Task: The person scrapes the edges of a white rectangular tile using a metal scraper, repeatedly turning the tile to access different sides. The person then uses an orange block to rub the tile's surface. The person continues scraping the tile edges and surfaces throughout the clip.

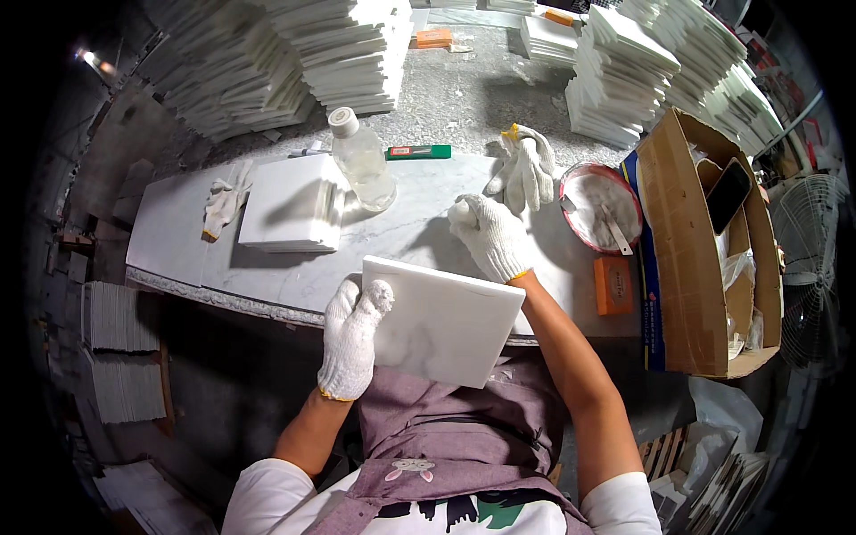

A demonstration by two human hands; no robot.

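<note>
My left hand (349, 339), in a white knitted glove, grips the left edge of a square white marble tile (446, 321). Tilted over my lap, the tile overlaps the front edge of the table. My right hand (489, 234), gloved the same way, is closed beyond the tile's far edge, over the marble tabletop; whatever its curled fingers hold, if anything, is hidden. A pair of spare gloves (526, 169) lies just past it. To its right is a red-rimmed bowl (565, 198) of white paste with a putty knife (617, 234) in it.
A short tile stack (290, 205), a clear bottle (364, 165), a green box (419, 152) and another glove (225, 207) occupy the table's left half. An orange box (613, 285) and a cardboard carton (664, 267) with a phone (728, 196) stand right. Tall tile stacks (348, 53) line the back.
</note>
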